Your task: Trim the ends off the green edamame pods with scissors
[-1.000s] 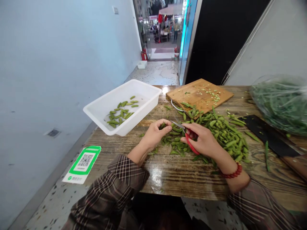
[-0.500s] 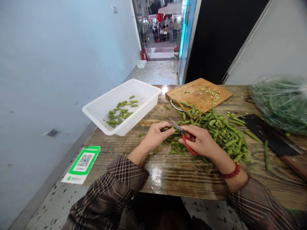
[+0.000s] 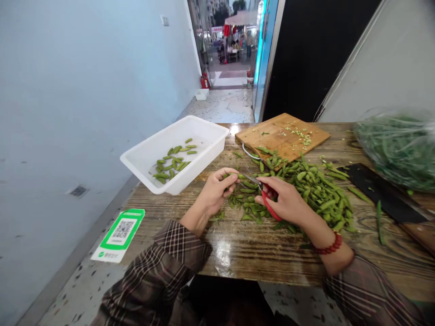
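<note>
Between thumb and fingers, my left hand (image 3: 217,189) pinches a green edamame pod (image 3: 240,176), mostly covered by the fingertips. Red-handled scissors (image 3: 268,204) are gripped in my right hand (image 3: 282,199), their blades pointing left at the pod's end. Under and beside both hands spreads a heap of edamame pods (image 3: 319,194) on the wooden table (image 3: 258,262). To the left, a white plastic tub (image 3: 200,168) holds several pods on its bottom.
A wooden cutting board (image 3: 265,142) with bits of chopped green lies behind the heap. On the right are a black-bladed cleaver (image 3: 380,190) and a clear bag of greens (image 3: 397,151). A green QR-code card (image 3: 120,233) sits at the table's left edge.
The scissor blades, spread apart before, are now closer together at the pod's end. My left fingers have shifted slightly, and the whole view has tilted up a little.
</note>
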`<state>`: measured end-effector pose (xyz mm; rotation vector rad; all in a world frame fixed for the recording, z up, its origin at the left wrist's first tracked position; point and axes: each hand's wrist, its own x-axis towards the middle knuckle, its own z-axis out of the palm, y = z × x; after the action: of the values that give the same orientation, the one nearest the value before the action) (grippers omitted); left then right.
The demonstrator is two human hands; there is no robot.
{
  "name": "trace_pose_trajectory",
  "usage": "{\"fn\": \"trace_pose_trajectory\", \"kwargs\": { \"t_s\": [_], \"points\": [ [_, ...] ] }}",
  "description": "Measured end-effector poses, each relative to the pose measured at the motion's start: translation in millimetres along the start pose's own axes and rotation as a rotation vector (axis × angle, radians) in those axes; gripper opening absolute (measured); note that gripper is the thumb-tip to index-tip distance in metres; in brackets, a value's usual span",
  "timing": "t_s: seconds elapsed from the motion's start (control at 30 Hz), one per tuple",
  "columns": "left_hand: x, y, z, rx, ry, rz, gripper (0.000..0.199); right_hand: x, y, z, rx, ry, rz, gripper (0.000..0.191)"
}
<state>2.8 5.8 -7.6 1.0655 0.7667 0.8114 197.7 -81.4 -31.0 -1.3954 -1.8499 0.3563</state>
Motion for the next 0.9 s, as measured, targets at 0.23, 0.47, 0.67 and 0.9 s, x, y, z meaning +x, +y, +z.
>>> {"fn": "trace_pose_trajectory", "kwargs": {
  "t_s": [0.23,0.47,0.67,0.9],
  "points": [
    [-1.4,-1.3,2.7,-0.111,-0.039,-0.009,0.029,-0.7,-0.9,1.3,0.003,-0.007,0.005,0.042],
    [-4.2,-7.1,7.3,-0.045,-0.079,-0.05,0.029,-0.8,-3.1,2.1,0.005,0.028,-0.045,0.04],
    [-3.8,-5.5,7.6,-0.065,-0.073,-0.049,0.029,-2.4,0.2,3.5,0.005,0.06,-0.074,0.035],
    [0.6,0.0,1.6,-0.114,-0.031,0.002,0.016,-0.2,-1.0,-1.2,-0.001,0.113,0.015,0.035]
  ]
}}
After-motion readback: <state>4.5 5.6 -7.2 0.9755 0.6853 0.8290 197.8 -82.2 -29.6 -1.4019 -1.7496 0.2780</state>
